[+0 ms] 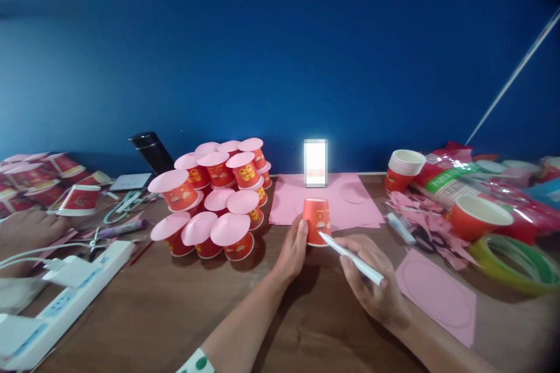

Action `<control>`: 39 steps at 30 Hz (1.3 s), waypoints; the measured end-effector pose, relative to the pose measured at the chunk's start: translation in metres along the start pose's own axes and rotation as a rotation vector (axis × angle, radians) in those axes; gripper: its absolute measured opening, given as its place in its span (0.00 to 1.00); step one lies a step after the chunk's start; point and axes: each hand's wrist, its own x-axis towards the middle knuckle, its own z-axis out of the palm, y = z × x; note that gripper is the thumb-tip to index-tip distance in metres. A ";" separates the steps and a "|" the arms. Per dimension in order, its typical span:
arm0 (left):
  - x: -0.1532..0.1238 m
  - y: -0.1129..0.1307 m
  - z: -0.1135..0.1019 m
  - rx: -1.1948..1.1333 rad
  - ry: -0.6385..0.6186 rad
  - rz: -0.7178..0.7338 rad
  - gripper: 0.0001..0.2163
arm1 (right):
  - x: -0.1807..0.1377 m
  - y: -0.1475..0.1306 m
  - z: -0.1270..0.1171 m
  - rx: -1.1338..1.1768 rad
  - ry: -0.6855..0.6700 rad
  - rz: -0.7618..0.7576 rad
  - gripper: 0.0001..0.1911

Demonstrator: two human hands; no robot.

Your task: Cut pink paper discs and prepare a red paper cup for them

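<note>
An upside-down red paper cup [316,214] with printed figures stands on the wooden table in front of me. My left hand [294,250] grips it from the left side, thumb resting on its wall. In my right hand [374,277] is a white marker pen [356,261], slanting up to the left. Its tip is at the cup's lower right front; whether it touches cannot be made out. Behind the cup lie pink paper sheets [286,201]. A square of pink paper with a drawn circle [437,294] lies right of my right hand.
Left stand stacked red cups with pink paper discs [231,228]. A power strip [65,303] and another person's hand [35,230] are farther left. At right are stacked cups [405,166], paper scraps [450,245], scissors [424,240] and tape rolls [485,265]. A blurred bright screen [315,163] stands behind.
</note>
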 end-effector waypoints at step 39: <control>0.000 0.002 0.000 0.041 -0.013 0.003 0.19 | 0.001 0.001 0.000 -0.036 -0.002 0.019 0.11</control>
